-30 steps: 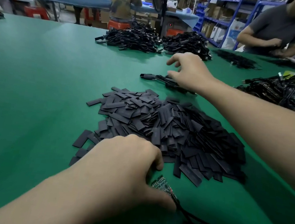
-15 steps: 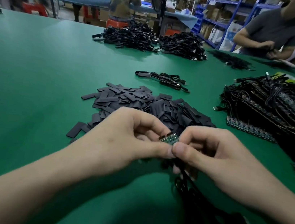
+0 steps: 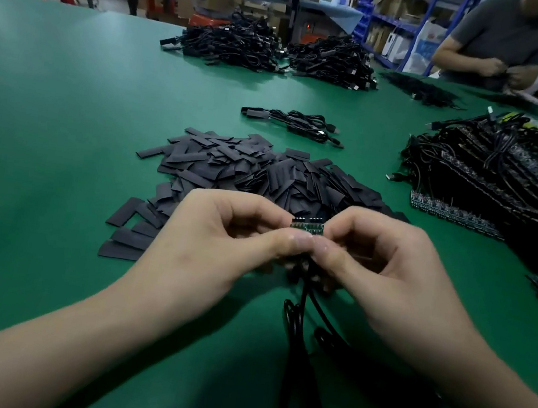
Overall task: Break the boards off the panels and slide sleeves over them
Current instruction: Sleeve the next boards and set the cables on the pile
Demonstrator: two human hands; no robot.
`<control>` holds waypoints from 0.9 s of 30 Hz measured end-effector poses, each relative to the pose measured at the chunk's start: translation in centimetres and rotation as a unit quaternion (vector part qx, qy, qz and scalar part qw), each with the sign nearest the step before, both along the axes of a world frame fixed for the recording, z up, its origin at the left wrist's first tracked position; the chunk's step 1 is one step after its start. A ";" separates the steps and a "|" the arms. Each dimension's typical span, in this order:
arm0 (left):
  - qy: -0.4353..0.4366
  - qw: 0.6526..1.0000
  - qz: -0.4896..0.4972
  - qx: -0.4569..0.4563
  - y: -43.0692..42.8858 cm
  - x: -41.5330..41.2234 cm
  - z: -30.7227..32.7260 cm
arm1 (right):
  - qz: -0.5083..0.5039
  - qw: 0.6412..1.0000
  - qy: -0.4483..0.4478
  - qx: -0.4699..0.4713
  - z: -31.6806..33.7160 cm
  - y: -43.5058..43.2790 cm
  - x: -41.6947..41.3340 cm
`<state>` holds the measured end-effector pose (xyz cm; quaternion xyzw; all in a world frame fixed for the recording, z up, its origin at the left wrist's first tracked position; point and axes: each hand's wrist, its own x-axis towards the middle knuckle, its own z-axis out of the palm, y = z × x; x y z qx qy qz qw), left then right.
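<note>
Nearest me, a black cable [image 3: 301,315] is hanging down from between my hands toward the green bench [image 3: 45,137]. Just above it, my left grip [image 3: 220,242] and right grip [image 3: 387,265] are both pinching the small green board [image 3: 307,226], thumbs meeting tip to tip beneath it and forefingers curling over its ends. The board is lying with its long axis left to right, bridging the two grips, so neither hand is nearer. I am judging that the break turns on bending its ends about the middle. A second ago my right grip was reaching far out to the cable bundle [image 3: 292,124]; half a second ago it was already closing on the board. Just beyond my hands the pile of sleeves [image 3: 264,175] is waiting, with the panels [image 3: 459,216] off to the right.
</note>
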<state>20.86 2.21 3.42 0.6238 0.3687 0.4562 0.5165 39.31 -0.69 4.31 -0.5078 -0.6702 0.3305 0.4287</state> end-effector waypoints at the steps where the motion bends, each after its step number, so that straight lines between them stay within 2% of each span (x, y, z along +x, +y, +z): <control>1: -0.009 1.000 -0.006 -0.003 0.0 0.1 0.0 | 0.011 1.000 0.018 -0.012 0.0 0.0 0.0; 8: -0.051 0.997 -0.031 -0.043 -0.1 0.4 -0.2 | 0.079 0.979 0.159 -0.095 -0.7 0.4 0.4; 18: -0.088 0.990 -0.061 -0.093 0.0 0.3 -0.5 | 0.127 0.955 0.229 -0.142 -1.3 0.6 0.3; 21: -0.101 0.993 -0.031 -0.058 -0.2 0.5 -0.1 | 0.076 0.966 0.224 -0.108 -1.2 0.8 0.3; 24: -0.080 0.996 0.001 0.029 -0.5 0.3 0.1 | -0.019 0.968 0.248 -0.039 -1.0 1.0 0.8; 27: -0.060 0.994 -0.034 0.083 -0.9 0.3 -0.2 | -0.058 0.956 0.287 0.022 -0.6 0.8 1.0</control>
